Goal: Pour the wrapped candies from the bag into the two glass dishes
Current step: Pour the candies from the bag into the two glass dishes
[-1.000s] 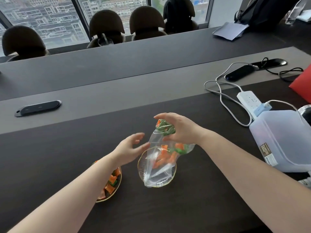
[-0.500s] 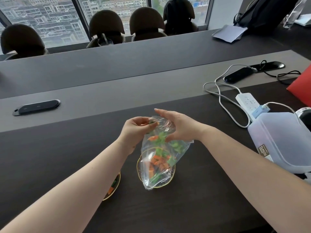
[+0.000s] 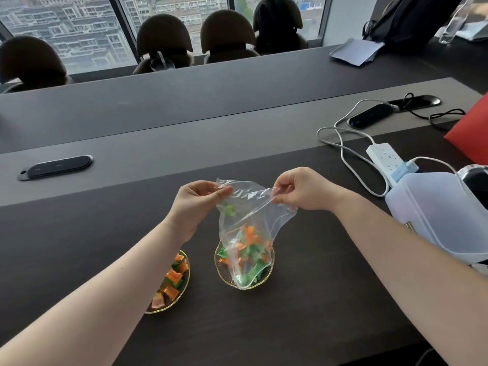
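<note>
A clear plastic bag (image 3: 249, 207) hangs over the right glass dish (image 3: 222, 276), its lower end resting in the dish. Orange and green wrapped candies (image 3: 247, 250) sit bunched at the bag's bottom and in that gold-rimmed dish. My left hand (image 3: 196, 204) pinches the bag's upper left corner. My right hand (image 3: 301, 190) pinches the upper right edge, so the bag is stretched between them. The left glass dish (image 3: 182, 294) holds orange and green candies; my left forearm covers part of it.
A translucent plastic jug (image 3: 435, 215) stands close on the right, beside a white power strip (image 3: 384, 157) with trailing cables. A black flat pad (image 3: 55, 167) lies at the far left. A red object (image 3: 472, 136) sits at the right edge. Chairs line the far side.
My left hand rose from beside the dish and took hold of the bag's top. Both hands then spread apart, pulling the bag's upper end wide. The candies slid down to the bag's bottom.
</note>
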### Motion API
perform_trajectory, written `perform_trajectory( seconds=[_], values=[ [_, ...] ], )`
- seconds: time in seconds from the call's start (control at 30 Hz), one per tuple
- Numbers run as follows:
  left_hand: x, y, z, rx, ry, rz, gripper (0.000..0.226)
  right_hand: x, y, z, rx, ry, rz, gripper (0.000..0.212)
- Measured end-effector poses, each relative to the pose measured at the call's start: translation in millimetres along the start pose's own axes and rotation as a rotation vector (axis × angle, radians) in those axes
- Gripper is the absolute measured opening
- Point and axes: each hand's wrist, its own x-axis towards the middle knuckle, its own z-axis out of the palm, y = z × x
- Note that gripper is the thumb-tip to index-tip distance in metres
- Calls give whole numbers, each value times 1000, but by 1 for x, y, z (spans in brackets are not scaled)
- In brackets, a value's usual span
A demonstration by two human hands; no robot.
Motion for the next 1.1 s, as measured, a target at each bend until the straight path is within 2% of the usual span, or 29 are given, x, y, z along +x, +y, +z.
perform_trajectory(
  seconds=[0.2, 0.47, 0.63, 0.8, 0.9, 1.03, 1.1],
  values=[
    [-8, 3, -8, 1, -28, 11, 38, -3, -15, -1, 18, 0, -35, 8],
    [-16, 9, -20, -8, -64, 26, 32, -7, -30, -1, 13, 15, -73, 12],
    [-19, 17, -26, -25, -108, 61, 21, -7, -43, -4, -3, 32, -102, 16],
    [-23, 25, -35, -56, -112, 98, 27, -7, -58, -6, -5, 65, -128, 18],
    [-26, 31, -45, -58, -95, 125, 36, -3, -68, -2, 27, 79, -142, 18],
    [-31, 43, -70, -90, -32, 146, 31, 8, -87, 4, 92, 72, -173, 18],
    [-35, 51, -89, -99, -9, 168, 38, 16, -102, 8, 125, 71, -198, 18]
  ],
)
